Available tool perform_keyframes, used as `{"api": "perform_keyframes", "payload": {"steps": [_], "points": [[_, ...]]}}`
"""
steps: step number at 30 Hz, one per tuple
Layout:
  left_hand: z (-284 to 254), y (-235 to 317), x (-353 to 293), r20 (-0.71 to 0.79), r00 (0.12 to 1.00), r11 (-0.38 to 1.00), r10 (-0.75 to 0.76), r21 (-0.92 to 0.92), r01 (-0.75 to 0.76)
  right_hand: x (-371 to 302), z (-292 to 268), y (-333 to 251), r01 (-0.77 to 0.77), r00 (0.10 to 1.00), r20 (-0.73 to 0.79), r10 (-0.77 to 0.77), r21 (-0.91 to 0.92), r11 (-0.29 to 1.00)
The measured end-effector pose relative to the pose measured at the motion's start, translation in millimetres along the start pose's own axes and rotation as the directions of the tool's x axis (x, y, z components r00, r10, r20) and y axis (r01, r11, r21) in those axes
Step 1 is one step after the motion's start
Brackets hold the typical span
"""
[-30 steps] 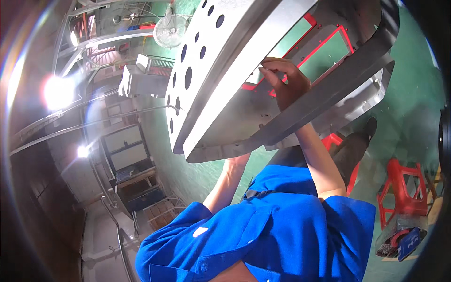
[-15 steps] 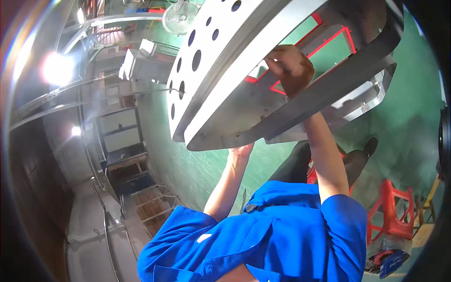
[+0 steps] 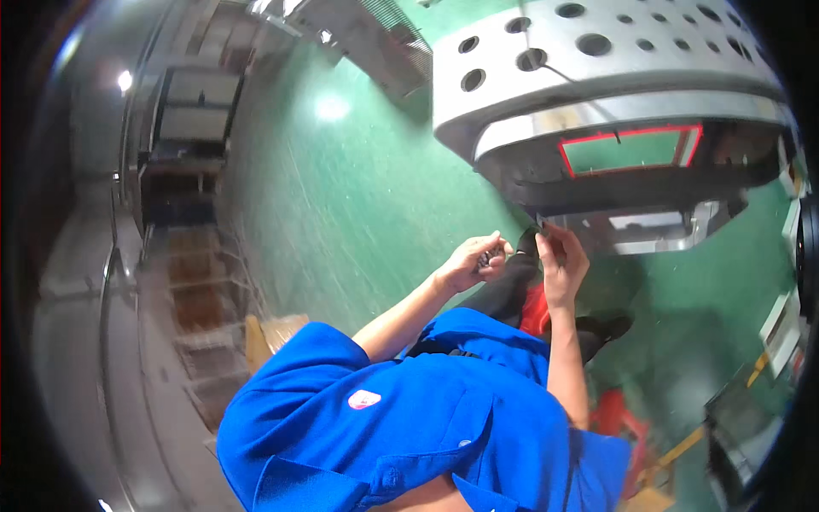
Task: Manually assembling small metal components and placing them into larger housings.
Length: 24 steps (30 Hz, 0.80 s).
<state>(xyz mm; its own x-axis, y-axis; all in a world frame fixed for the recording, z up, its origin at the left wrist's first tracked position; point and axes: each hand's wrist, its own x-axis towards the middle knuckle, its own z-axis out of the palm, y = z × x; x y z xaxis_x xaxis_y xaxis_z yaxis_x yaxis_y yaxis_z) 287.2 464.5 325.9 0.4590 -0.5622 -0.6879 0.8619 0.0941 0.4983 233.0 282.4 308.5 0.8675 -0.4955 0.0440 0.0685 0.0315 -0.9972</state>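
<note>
My left hand (image 3: 478, 261) is curled around a cluster of small, dark metal pieces (image 3: 488, 256), too small to name. Just to its right, my right hand (image 3: 563, 264) is raised with thumb and fingers drawn together. Whatever lies at its fingertips is too small to make out. Those fingertips are beside the near lower edge of a large metal housing (image 3: 503, 166). Its pale outer panel (image 3: 546, 90) is pierced with round holes of different sizes. Inside, a red-edged rectangular opening (image 3: 566, 162) shows the green floor through it.
A grey metal unit with a grille (image 3: 384, 51) lies at the upper left of the housing. Red stools (image 3: 616, 418) stand by my legs and at the lower right. Shelving (image 3: 189, 188) lines the left side. A dark box-shaped thing (image 3: 742, 427) is at the right.
My view has swung, so the housing now appears farther right. My right hand has come out of the housing's inside. My left hand, partly hidden behind its edge before, now shows with metal pieces.
</note>
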Motion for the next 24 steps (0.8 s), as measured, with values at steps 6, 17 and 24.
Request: {"api": "perform_keyframes", "payload": {"steps": [6,17,24], "points": [[14.7,-31.5,-15.2,0.197,0.98,0.988,0.027,0.141,-0.056,-50.0,-10.5,-56.7,0.028,0.977,0.211,0.021,-0.23,0.973],[48.2,-71.5,9.0,0.408,0.89,0.979,0.202,-0.055,-0.196,-40.7,-49.6,-59.8,0.631,0.725,0.664,-0.183,-0.535,0.562],[35.6,-96.1,20.7,0.442,0.869,0.975,0.221,-0.108,-0.193,-13.7,-54.6,-42.0,0.671,0.622,0.75,-0.225,-0.362,0.647]]}}
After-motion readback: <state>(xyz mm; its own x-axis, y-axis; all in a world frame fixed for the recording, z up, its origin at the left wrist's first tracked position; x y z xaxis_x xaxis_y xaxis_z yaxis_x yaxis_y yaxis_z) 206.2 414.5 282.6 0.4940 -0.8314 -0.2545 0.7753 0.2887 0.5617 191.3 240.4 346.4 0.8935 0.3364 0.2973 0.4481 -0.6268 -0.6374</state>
